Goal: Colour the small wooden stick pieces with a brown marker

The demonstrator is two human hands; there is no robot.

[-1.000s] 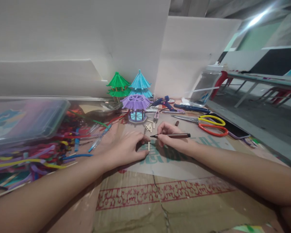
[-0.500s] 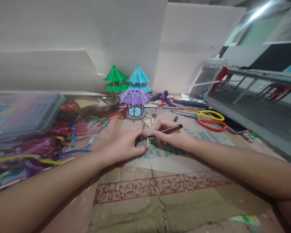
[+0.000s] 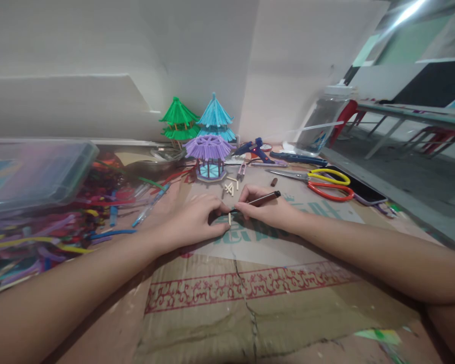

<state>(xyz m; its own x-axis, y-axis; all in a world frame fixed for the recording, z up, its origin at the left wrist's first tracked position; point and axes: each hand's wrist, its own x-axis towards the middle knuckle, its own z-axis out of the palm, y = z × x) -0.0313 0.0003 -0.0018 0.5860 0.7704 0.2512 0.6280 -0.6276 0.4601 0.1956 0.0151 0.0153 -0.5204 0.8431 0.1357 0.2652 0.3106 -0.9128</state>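
Between thumb and fingers, my left hand [image 3: 203, 216] pinches a short pale wooden stick [image 3: 229, 219] over the printed sheet. A brown marker [image 3: 263, 198] sits in the closed fingers of my right hand [image 3: 265, 210], its tip close to the stick's upper end; I cannot tell whether they touch. More cut stick pieces [image 3: 229, 189] lie in a small heap just beyond my hands. Behind them stands a little pavilion with a purple roof [image 3: 208, 147]. The marker's brown cap [image 3: 274, 182] rests to the right of the heap.
Green [image 3: 179, 120] and blue [image 3: 214, 116] roofed models stand at the back. Scissors [image 3: 318, 183], a phone [image 3: 358, 186], a glue gun [image 3: 258, 150] and a clear jar [image 3: 324, 121] are on the right. Coloured pipe cleaners [image 3: 60, 242] and a plastic box [image 3: 41, 172] fill the left.
The view has shifted slightly. My hands keep nearly the same pose, with the stick in the left and the marker in the right; the marker leans at about the same angle.
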